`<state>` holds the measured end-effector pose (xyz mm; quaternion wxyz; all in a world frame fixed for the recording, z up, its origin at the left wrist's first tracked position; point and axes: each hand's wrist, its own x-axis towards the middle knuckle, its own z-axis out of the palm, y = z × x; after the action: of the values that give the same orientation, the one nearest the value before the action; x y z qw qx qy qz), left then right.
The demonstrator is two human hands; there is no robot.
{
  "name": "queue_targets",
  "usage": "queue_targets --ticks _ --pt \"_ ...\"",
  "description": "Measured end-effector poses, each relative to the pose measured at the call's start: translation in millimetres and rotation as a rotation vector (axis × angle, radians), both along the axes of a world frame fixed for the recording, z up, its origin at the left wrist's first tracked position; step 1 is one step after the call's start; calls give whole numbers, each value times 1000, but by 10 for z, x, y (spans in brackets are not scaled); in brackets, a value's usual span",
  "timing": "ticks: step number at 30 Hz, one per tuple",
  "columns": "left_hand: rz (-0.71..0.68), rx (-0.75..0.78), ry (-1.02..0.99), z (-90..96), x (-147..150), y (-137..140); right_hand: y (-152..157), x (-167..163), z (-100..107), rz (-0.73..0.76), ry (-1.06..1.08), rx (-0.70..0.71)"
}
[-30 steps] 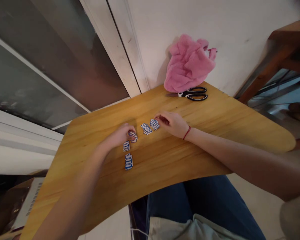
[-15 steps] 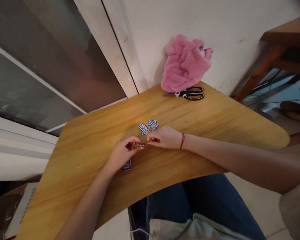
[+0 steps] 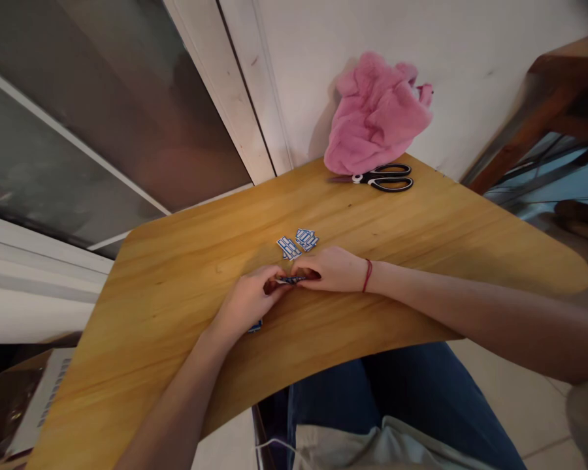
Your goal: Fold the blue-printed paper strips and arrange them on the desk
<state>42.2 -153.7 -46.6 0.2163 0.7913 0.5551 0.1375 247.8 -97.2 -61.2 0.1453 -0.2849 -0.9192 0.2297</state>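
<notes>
Both hands meet above the wooden table (image 3: 176,261). My left hand (image 3: 249,294) pinches one end of a thin, small blue-and-white printed piece (image 3: 292,280), seen nearly edge-on. The other end is between the fingers of my right hand (image 3: 330,269), which has a red cord on its wrist. Just beyond the fingers lie two little piles of similar blue-and-white pieces, a left pile (image 3: 288,248) and a right pile (image 3: 306,239). Another blue piece (image 3: 255,326) pokes out from under my left hand, mostly hidden by it.
Black-handled scissors (image 3: 372,177) lie at the table's back edge, in front of a pink plush bundle (image 3: 377,114) leaning against the white wall (image 3: 304,39). A glass sliding panel (image 3: 102,98) stands to the left. Wooden furniture (image 3: 543,98) is at the right.
The fingers of both hands have drawn a little closer, and the held piece now shows more between them. My left hand covers more of the piece beneath it. The camera view has shifted slightly.
</notes>
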Motion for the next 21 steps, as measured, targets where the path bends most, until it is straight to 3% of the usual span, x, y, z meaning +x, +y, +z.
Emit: queue_targets --ticks 12,21 --pt "12 30 118 15 11 -25 11 -16 -18 3 -14 10" --pt "-24 -25 46 -1 -7 6 9 -23 -10 -1 -27 -6"
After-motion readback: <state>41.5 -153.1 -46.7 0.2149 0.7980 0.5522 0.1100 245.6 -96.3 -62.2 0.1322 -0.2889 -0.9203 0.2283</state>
